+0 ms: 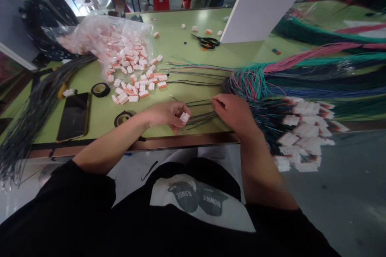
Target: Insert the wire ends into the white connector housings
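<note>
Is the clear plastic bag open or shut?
Open: the bag has white-and-orange connectors spilling from its mouth onto the green table.

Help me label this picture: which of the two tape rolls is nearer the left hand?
The lower roll, partly hidden by the forearm of the left hand. The other roll lies in full view, beside the phone.

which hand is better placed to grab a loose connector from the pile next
Probably the left hand, which is nearer the loose connectors, though it holds a white connector. The right hand is farther off, at the dark wires.
</note>
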Motion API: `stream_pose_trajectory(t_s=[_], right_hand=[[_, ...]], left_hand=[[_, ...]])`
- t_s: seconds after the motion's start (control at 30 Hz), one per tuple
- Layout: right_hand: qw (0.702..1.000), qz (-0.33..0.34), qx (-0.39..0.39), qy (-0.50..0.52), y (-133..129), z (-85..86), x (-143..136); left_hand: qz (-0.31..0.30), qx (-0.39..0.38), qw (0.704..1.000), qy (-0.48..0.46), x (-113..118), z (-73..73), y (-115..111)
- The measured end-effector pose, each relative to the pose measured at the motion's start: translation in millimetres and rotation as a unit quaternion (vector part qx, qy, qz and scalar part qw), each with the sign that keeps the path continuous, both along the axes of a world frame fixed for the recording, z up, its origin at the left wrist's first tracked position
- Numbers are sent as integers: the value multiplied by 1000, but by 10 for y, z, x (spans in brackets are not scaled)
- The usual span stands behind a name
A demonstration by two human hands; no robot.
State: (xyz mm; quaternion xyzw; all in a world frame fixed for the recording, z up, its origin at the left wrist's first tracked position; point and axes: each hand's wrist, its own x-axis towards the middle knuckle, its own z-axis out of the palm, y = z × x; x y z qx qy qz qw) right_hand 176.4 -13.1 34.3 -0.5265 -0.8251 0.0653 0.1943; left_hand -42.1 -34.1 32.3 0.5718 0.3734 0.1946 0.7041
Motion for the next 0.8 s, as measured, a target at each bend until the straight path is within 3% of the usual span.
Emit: stream_pose_trajectory(t_s=[0.1,0.3,0.4,0.53,0.67,0.8], right_hand=[[989,-14,-2,-150,66,18,24],[958,132,-22,-252,2,9,-26],[952,170,-12,-254,-25,30,-41],[942,199,7,-269,-51,26,-67],[926,247,57,-280,-66,-23,-112],[921,251,45,-296,-28,-34,-137]], left_hand=[[-45,14,998,43,17,34,-42],[-118,124,976,137,76,58,-134],[-154,220,941,203,95,94,-181],[-196,357,873,270,155,142,-277],[-230,440,813,304,226,82,-356],[-239,460,801,301,239,30,-376]])
